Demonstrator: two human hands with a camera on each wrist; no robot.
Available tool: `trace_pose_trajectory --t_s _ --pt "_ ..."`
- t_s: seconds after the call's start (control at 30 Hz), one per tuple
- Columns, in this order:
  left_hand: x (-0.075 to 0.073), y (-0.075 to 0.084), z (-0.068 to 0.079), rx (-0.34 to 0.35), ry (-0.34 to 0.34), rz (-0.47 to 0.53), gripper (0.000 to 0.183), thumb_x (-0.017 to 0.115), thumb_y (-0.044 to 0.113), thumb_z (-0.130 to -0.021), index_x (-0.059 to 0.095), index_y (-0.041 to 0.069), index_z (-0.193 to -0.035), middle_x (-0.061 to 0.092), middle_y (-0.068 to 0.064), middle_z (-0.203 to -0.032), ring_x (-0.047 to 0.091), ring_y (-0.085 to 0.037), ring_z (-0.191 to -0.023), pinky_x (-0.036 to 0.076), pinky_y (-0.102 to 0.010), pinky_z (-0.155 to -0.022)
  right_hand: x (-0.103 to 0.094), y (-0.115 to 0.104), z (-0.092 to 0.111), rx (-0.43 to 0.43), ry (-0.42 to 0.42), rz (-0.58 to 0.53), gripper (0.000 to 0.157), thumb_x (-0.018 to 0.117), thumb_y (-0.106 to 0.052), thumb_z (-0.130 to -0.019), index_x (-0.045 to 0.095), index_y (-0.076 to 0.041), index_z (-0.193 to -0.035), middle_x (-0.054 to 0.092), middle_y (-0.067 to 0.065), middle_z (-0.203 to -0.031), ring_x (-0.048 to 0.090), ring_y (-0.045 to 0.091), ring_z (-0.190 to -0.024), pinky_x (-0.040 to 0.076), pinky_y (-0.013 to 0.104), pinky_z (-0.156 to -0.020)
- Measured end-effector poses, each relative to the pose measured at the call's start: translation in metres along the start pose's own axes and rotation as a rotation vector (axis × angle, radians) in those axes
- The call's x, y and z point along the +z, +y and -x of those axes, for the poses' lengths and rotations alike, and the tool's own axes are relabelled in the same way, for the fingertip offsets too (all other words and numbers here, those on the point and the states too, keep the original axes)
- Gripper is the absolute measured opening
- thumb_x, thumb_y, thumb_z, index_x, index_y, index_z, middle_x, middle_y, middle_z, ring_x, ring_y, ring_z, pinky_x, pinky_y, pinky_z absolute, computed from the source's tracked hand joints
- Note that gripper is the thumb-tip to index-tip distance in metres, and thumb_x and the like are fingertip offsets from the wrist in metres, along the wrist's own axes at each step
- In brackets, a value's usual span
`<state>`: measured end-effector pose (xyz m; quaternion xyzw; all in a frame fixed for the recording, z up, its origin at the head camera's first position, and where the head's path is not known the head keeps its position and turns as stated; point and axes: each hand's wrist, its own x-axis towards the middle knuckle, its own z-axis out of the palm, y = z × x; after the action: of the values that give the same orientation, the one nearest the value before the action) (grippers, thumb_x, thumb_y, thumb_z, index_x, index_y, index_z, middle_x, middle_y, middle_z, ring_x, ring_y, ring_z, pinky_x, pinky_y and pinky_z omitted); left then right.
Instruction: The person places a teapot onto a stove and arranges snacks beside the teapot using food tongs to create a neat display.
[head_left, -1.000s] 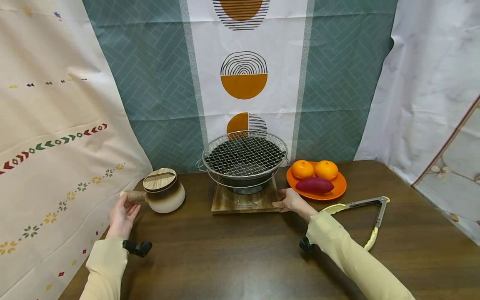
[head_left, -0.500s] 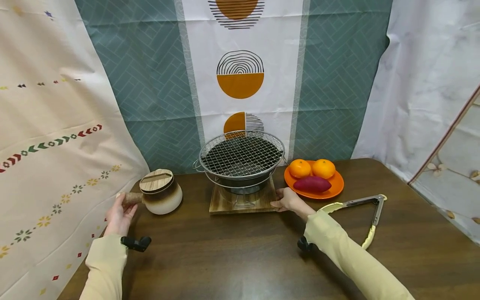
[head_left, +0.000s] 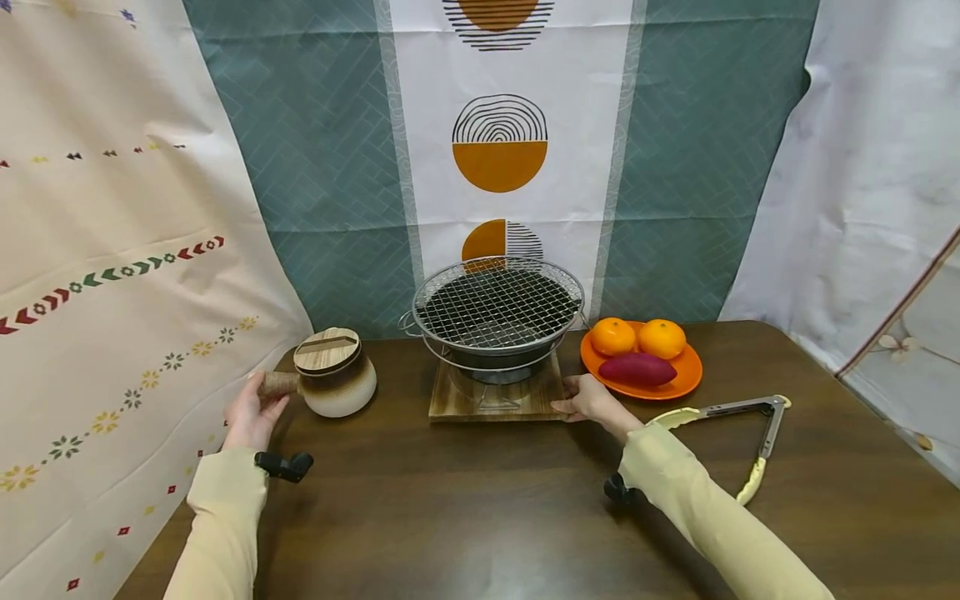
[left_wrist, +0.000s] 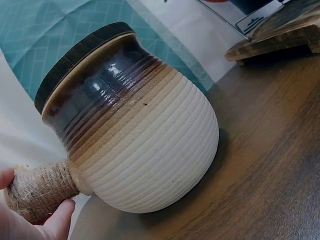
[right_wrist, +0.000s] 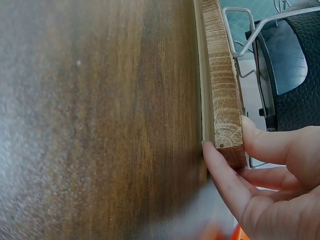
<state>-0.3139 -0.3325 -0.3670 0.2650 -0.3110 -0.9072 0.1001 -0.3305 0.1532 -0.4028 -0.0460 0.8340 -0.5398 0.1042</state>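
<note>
At the left stands a pot with a cream, ribbed body, a brown glazed neck and a round wooden lid. My left hand holds its twine-wrapped side handle, with the thumb below in the left wrist view. In the middle a round tabletop grill with a wire mesh sits on a square wooden board. My right hand pinches the board's near right corner, thumb on top and a finger at the lower edge, as the right wrist view shows.
An orange plate at the back right bears two oranges and a purple sweet potato. Spread tongs with pale yellow grips lie on the brown table beside my right forearm. Patterned curtains hang close behind and at the left.
The head view has shifted slightly, first one way and then back. Both hands keep their holds on the pot's handle and the board's corner; nothing else visibly moves.
</note>
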Motion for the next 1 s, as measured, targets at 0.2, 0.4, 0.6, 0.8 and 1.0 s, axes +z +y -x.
trace_pose_trajectory --t_s 0.2,0.4,0.6,0.8,1.0 --pt "0.003 -0.003 -0.005 -0.008 -0.05 0.054 0.07 0.052 0.018 -0.091 0.008 0.028 -0.144 0.007 0.005 -0.143 0.013 -0.012 -0.127 0.018 -0.028 -0.099 -0.003 0.0 0.003 -0.005 -0.019 -0.023 0.055 0.062 0.006 -0.082 0.031 0.023 -0.125 0.049 0.03 -0.106 0.058 0.022 -0.069 0.051 0.038 -0.067" --pt "0.005 -0.01 -0.008 0.083 -0.05 0.109 0.069 0.051 0.015 -0.092 0.006 0.022 -0.145 0.006 0.003 -0.144 0.012 -0.014 -0.127 0.015 -0.028 -0.1 -0.002 -0.002 0.004 -0.002 -0.014 -0.02 0.056 0.063 0.006 -0.082 0.031 0.022 -0.126 0.049 0.03 -0.106 0.058 0.023 -0.071 0.051 0.038 -0.067" --pt "0.003 -0.015 -0.009 0.138 -0.08 0.12 0.069 0.048 0.016 -0.094 0.002 0.017 -0.145 0.005 0.0 -0.145 0.009 -0.014 -0.128 0.012 -0.027 -0.101 -0.002 -0.001 0.002 0.004 -0.011 -0.013 0.057 0.063 0.005 -0.082 0.031 0.022 -0.126 0.049 0.03 -0.106 0.059 0.024 -0.07 0.051 0.038 -0.067" --pt "0.003 -0.015 -0.01 0.125 -0.073 0.154 0.073 0.052 0.015 -0.092 0.0 0.019 -0.145 0.001 0.003 -0.146 0.005 -0.015 -0.129 0.012 -0.027 -0.101 -0.003 -0.001 0.003 -0.006 -0.018 -0.021 0.057 0.063 0.005 -0.082 0.03 0.022 -0.126 0.049 0.029 -0.105 0.058 0.024 -0.074 0.051 0.038 -0.067" --pt "0.002 -0.014 -0.011 0.123 -0.051 0.196 0.074 0.055 0.013 -0.091 0.005 0.018 -0.145 0.005 0.002 -0.145 0.007 -0.015 -0.128 0.013 -0.028 -0.101 -0.002 0.0 0.003 -0.011 -0.014 -0.022 0.057 0.063 0.005 -0.082 0.031 0.022 -0.126 0.049 0.03 -0.106 0.058 0.026 -0.078 0.051 0.038 -0.067"
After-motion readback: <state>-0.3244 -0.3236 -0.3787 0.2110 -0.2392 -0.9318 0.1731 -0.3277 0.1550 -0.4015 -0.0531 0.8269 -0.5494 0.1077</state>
